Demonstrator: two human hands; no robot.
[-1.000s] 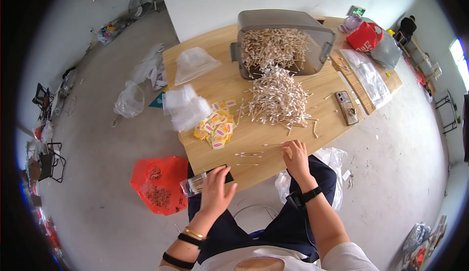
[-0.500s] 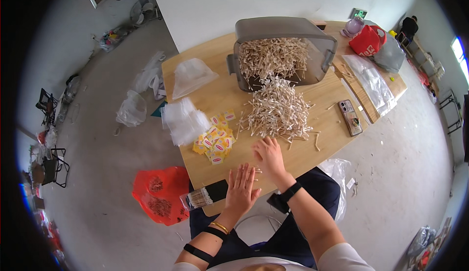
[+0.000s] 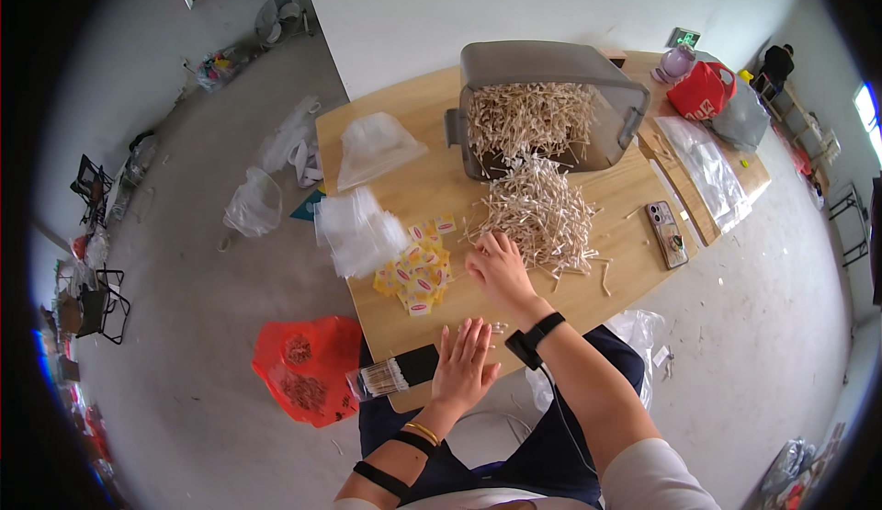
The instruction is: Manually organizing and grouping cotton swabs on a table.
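My left hand (image 3: 467, 368) lies flat near the table's front edge, fingers stretched out. Tips of a few cotton swabs (image 3: 499, 328) show beside its fingers; what lies beneath the palm is hidden. Left of it, a clear packet of swabs (image 3: 381, 378) rests by a black rectangular piece (image 3: 421, 363). My right hand (image 3: 503, 273) is at the near left edge of a loose heap of cotton swabs (image 3: 544, 207), fingers curled together. Whatever they pinch cannot be made out. The heap spills from a grey translucent bin (image 3: 542, 62) tipped on its side.
Yellow-and-white small packets (image 3: 421, 276) and stacked clear bags (image 3: 360, 234) lie on the left of the table. A phone (image 3: 666, 234) is at the right, near a clear plastic sheet (image 3: 703, 170) and a red bag (image 3: 703, 92). Another red bag (image 3: 308, 372) hangs beside the table's left edge.
My right hand has moved slightly forward to the edge of the swab heap, away from my left hand. The left stays flat on the table. The whole view has shifted a little.
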